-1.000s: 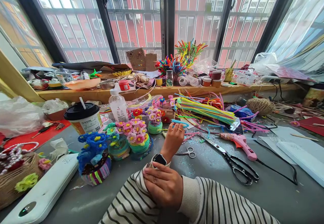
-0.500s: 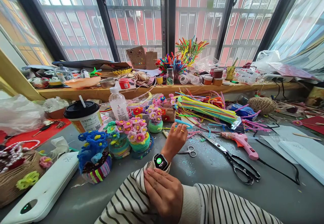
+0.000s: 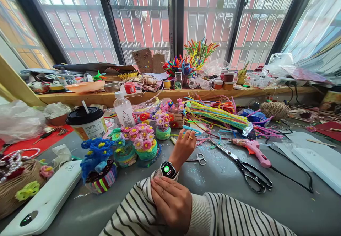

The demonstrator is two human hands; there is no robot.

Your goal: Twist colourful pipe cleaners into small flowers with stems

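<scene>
My left hand (image 3: pixel 183 145) reaches forward over the table, a ring on one finger and a smartwatch (image 3: pixel 168 170) at the wrist. Its fingers are loosely bent and a little apart, with nothing visible in them. Just past the fingertips lies a bent blue pipe cleaner (image 3: pixel 192 129); whether they touch is unclear. My right hand (image 3: pixel 172 201) is closed on the striped left sleeve (image 3: pixel 144 202) just below the watch. Small scissors (image 3: pixel 201 159) lie to the right of my left wrist. Pink pipe-cleaner flowers in a turquoise pot (image 3: pixel 146 147) stand to the left.
Large black-handled scissors (image 3: pixel 249 173) and a pink glue gun (image 3: pixel 254 151) lie to the right. Behind is a bundle of pipe cleaners (image 3: pixel 218 113). A lidded cup (image 3: pixel 86 124), a bottle (image 3: pixel 124 111), a blue flower pot (image 3: pixel 99 165) and a white power bank (image 3: pixel 44 200) stand left.
The whole view has shifted very slightly. Both hands keep the same pose, the right one still on the left sleeve.
</scene>
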